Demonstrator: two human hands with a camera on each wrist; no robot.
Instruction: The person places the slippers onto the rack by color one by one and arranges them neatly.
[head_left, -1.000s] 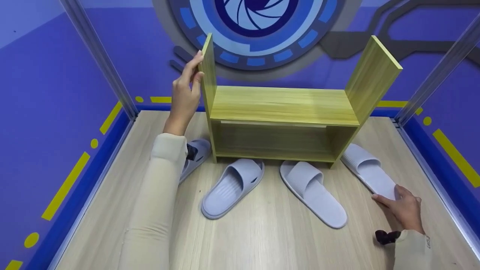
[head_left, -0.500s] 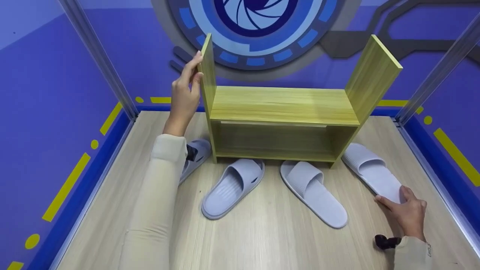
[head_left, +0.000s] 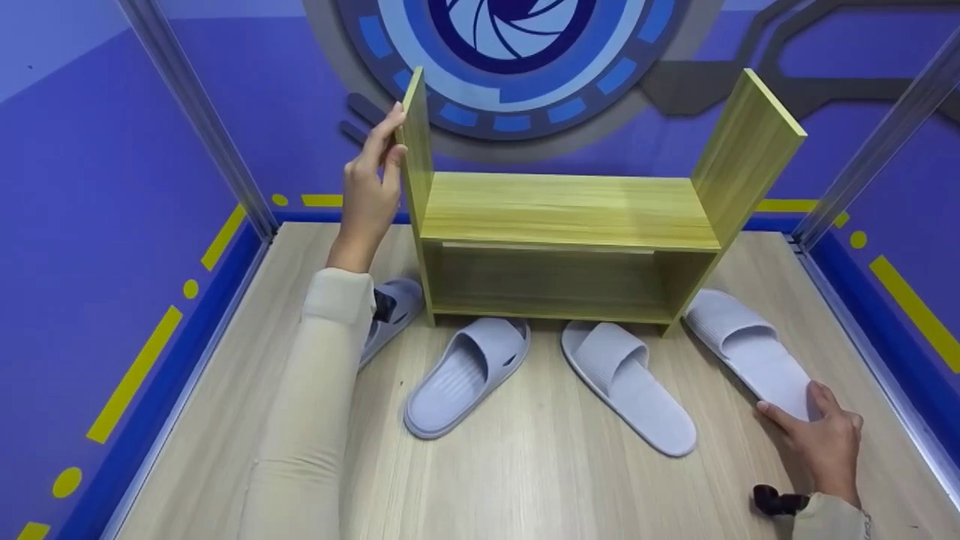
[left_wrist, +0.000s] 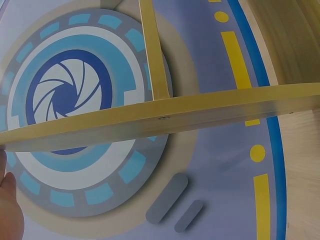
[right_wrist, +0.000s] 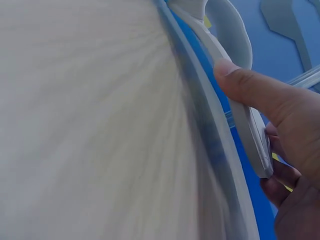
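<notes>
My left hand (head_left: 371,184) touches the upright left side panel of a yellowish wooden shelf rack (head_left: 555,210), its fingers along the panel's outer side near the front edge. In the left wrist view, only part of that hand (left_wrist: 10,210) shows, beside the panel (left_wrist: 215,107). With thumb and fingers, my right hand (head_left: 829,442) grips the heel end of a light grey slipper (head_left: 769,364) at the rack's right side. From the right wrist, this slipper (right_wrist: 247,135) appears edge-on, thumb on one side and fingers on the other.
Two more grey slippers lie in front of the rack, one left (head_left: 450,382) and one right (head_left: 645,405). Another slipper (head_left: 401,300) is partly hidden behind my left sleeve (head_left: 300,435). Blue-purple walls (head_left: 90,225) with metal posts enclose the light wood floor (head_left: 510,487).
My right hand and the slipper it grips have shifted a little to the right and nearer to me. The left hand, the rack and the other slippers stay where they were.
</notes>
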